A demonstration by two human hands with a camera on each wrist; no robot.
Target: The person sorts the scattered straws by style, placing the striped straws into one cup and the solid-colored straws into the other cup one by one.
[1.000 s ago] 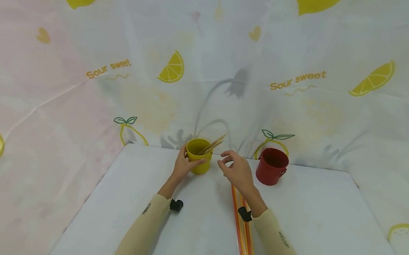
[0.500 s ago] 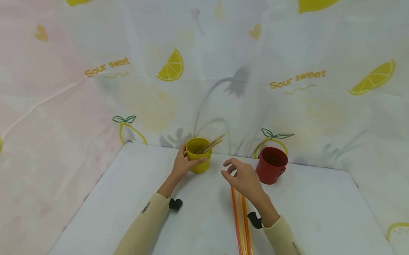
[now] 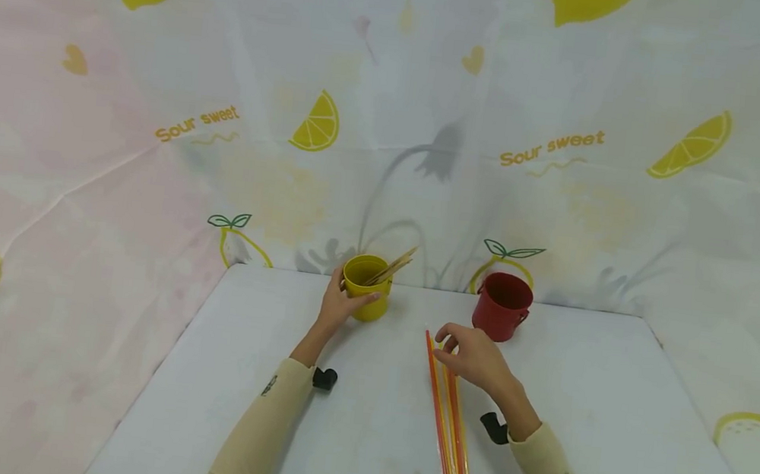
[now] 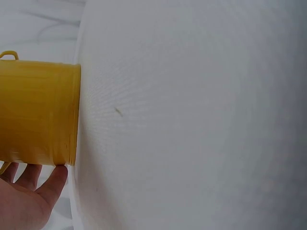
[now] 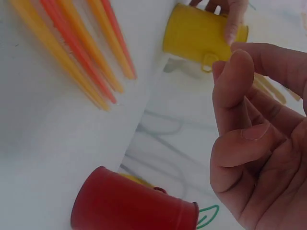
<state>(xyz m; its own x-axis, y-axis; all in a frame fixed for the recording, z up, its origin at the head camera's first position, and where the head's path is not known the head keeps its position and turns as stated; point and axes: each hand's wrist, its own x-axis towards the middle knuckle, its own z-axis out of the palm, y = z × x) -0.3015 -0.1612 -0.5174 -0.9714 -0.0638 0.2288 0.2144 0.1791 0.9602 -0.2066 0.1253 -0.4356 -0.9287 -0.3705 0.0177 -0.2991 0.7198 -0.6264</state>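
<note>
My left hand (image 3: pixel 337 308) holds a small yellow bucket (image 3: pixel 372 314) by its side, near the back edge of the table. Fingers touch the yellow bucket (image 4: pixel 38 115) low on one side in the left wrist view. Several thin wooden sticks (image 3: pixel 392 269) lean out over the bucket's rim. My right hand (image 3: pixel 478 359) hovers above the upper end of a bundle of long red, orange and yellow sticks (image 3: pixel 456 427) that lies on the table. Loosely bent, the fingers of the right hand (image 5: pixel 268 139) hold nothing in the right wrist view.
A red bucket (image 3: pixel 499 317) stands upright at the back, to the right of the bundle. Behind the white table (image 3: pixel 583 409) hangs a cloth (image 3: pixel 384 192) printed with lemons. The cloth also rises on both sides.
My right hand has drawn away from the yellow bucket, moving right and toward me to above the long sticks. The left hand has stayed on the bucket.
</note>
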